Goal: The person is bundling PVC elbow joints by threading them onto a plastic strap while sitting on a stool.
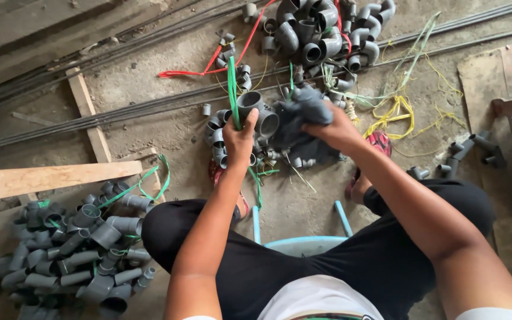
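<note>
The person's left hand (239,137) is gripping a green strap (232,89) with its fingers closed around it, just beside a grey pipe tee (259,112). The right hand (336,127) is clutching a dark cloth (303,115) right of the tee. More grey fittings (78,249) are lying near left.

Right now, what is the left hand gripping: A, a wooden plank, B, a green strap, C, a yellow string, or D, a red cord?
B: the left hand is closed around a green strap that runs up from its fist beside the grey pipe fittings, while the right hand holds a dark cloth.
</note>
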